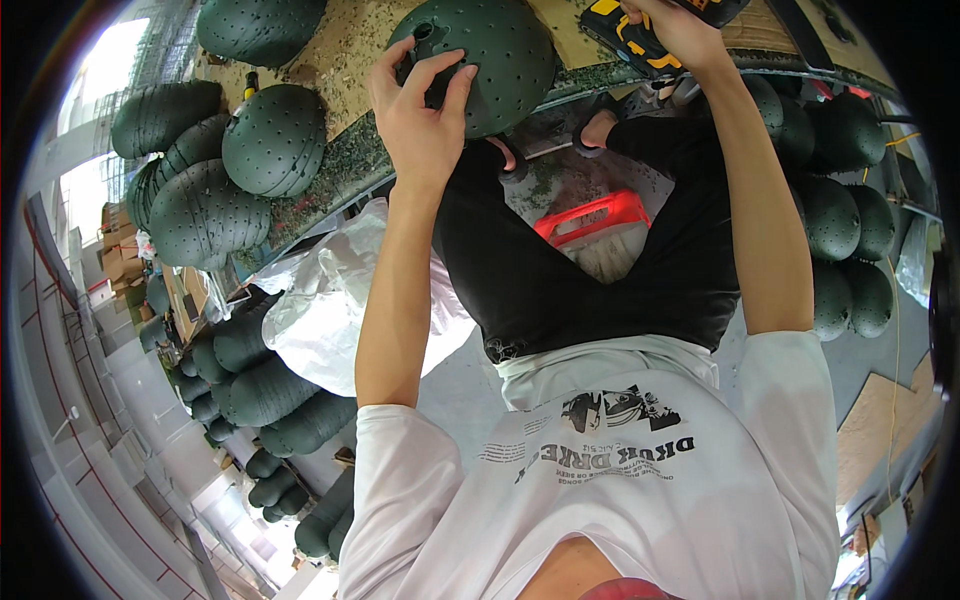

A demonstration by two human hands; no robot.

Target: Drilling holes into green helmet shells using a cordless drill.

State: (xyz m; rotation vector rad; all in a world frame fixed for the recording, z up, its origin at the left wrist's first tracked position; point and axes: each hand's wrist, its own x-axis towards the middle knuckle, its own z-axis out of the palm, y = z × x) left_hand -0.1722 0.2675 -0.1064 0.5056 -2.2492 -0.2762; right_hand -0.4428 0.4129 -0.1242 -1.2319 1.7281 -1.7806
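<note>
A dark green dome (505, 75) dotted with small holes lies on the worktable in front of me. My left hand (425, 95) rests on its near left side, fingers spread and fingertips touching the surface beside a larger round hole. To the right, at the upper edge of the view, my right hand (680, 35) is closed around a yellow and black cordless power tool (630, 38). The tool's upper part is cut off by the frame, so its working end does not show.
More green domes (275, 140) crowd the table's left end, and dark scraps litter its top (350, 60). Stacked domes (832, 220) stand at the right. A white plastic bag (335, 300) hangs left of my legs. Between my feet sits a red-handled container (600, 215).
</note>
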